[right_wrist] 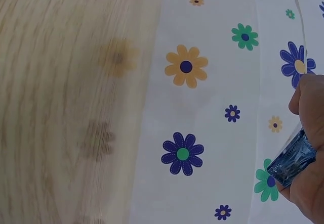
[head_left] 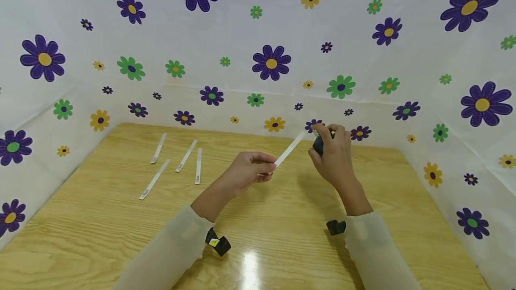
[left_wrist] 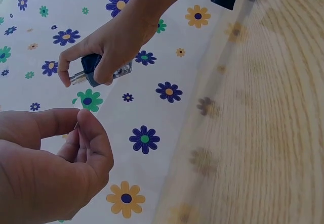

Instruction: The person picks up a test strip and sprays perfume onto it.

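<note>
My left hand pinches one end of a white paper strip between thumb and fingers; the strip slants up and right above the table. My right hand grips a small dark perfume spray bottle close to the strip's far end. In the left wrist view the bottle shows a silvery nozzle and a clear glass part, with the index finger at the nozzle end. The right wrist view catches the bottle's blue faceted side. Whether spray is coming out cannot be seen.
Several white strips with dark print at one end, such as this strip and this strip, lie apart on the left of the wooden table. A flower-patterned white cloth walls the back and sides.
</note>
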The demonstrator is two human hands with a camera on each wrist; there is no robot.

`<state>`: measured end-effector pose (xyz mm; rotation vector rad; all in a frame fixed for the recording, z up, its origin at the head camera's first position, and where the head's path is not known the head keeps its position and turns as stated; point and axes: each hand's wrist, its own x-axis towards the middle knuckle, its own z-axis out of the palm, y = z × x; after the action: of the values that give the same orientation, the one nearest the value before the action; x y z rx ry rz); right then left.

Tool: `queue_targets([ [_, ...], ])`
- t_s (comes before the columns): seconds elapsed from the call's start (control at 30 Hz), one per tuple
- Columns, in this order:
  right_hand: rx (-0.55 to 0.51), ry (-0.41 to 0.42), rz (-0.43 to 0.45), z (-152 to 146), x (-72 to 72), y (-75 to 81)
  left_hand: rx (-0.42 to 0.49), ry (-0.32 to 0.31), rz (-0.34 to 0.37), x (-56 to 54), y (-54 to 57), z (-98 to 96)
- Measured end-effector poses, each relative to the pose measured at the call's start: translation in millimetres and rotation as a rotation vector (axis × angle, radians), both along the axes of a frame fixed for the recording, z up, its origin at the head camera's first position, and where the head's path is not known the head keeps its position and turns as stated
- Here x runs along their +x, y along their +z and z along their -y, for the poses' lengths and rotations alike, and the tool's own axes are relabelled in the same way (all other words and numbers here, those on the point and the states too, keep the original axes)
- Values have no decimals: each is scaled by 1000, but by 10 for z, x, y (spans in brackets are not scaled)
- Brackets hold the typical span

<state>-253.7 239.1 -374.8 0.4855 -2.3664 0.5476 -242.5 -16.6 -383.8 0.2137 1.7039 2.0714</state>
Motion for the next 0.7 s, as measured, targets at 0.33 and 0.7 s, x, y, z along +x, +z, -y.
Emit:
queue_targets([
  [0.33, 37, 5, -54, 49, -3, -32, 4, -30, -7, 13, 2, -13],
  [0.7, 79, 7, -12, 116, 3, -35, -11, -23, 10, 2, -42, -19],
])
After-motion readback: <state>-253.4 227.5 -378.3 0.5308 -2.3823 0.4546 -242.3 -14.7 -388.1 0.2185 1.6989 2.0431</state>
